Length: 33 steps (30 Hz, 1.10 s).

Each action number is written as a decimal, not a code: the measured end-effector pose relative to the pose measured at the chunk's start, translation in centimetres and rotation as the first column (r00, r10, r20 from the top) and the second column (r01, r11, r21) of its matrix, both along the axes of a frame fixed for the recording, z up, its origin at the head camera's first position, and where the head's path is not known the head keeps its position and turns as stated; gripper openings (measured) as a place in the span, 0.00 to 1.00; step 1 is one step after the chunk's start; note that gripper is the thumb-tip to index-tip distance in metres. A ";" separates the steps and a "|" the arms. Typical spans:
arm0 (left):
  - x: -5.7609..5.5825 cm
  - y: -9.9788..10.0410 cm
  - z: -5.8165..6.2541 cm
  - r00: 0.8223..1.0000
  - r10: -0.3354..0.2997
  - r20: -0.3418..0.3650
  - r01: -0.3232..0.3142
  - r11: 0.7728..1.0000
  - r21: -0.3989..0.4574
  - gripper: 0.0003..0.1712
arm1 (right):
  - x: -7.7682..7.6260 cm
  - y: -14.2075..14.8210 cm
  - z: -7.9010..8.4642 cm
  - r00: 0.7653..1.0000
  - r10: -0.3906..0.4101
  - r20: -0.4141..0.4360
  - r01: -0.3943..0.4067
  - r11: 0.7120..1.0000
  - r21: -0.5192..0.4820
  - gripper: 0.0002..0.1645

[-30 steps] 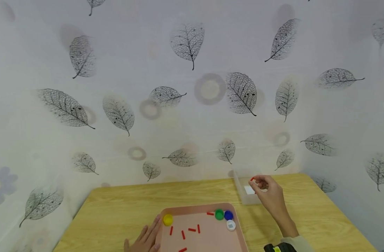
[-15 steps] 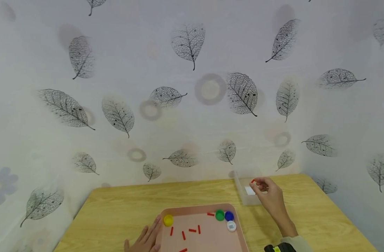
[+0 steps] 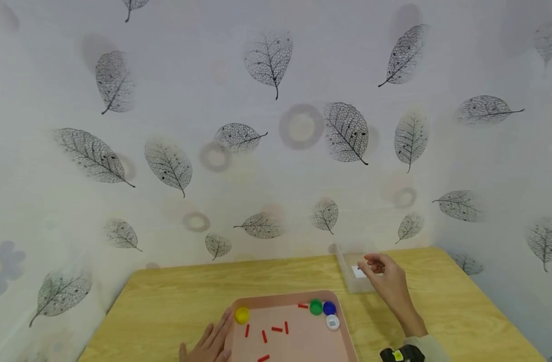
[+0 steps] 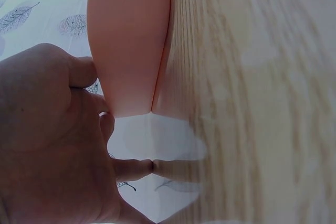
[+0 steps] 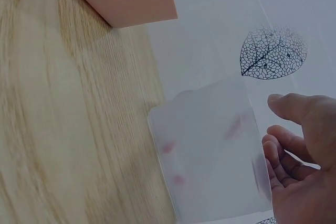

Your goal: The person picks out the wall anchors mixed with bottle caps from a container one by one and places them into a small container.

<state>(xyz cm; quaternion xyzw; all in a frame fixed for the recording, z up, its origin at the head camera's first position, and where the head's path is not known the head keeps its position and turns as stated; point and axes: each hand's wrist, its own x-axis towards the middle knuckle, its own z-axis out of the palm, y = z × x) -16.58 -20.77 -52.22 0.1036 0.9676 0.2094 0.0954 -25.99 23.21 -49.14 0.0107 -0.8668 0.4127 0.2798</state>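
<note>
A person's right hand point(image 3: 386, 279) hangs over a clear plastic box point(image 3: 359, 286) at the far right of a wooden table point(image 3: 176, 289), its grip released: thumb and index finger stand apart in the right wrist view, the other fingers loosely bent, with nothing seen between them. Blurred red shapes point(image 5: 168, 147) show through the box's wall, and a white patch point(image 3: 358, 272) shows within it. The left hand point(image 3: 208, 343), fingers extended and grasping nothing, rests against the left side of a pink tray point(image 3: 305, 344) at the near middle of the table.

Six red sticks point(image 3: 277, 329) lie scattered in the visible part of the tray: one at the far right, just beside a green cap point(image 3: 315, 307); two close together near the middle; two toward the left; and one at the near edge of view. A blue cap point(image 3: 329, 307) sits right of the green one, a white cap point(image 3: 332, 322) just nearer, and a yellow cap point(image 3: 242, 315) fills the far left corner. Behind the table, black leaf prints mark a pale wall point(image 3: 212, 75).
</note>
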 end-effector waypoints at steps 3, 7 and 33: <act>-0.1 -0.1 0.1 1.000 -0.006 -0.002 0.006 1.000 -0.008 0.38 | -0.3 0.0 -0.1 1.000 0.001 -0.008 -0.001 1.000 0.000 0.16; 0.0 0.0 -0.2 1.000 -0.001 -0.005 0.001 1.000 0.004 0.38 | -0.4 0.1 -0.2 0.998 -0.001 -0.057 0.003 1.000 0.024 0.15; 0.4 -0.7 1.6 0.993 -0.084 0.085 0.084 0.996 0.007 0.38 | 2.3 -1.4 3.7 0.990 0.142 -0.007 -0.142 0.990 -0.018 0.14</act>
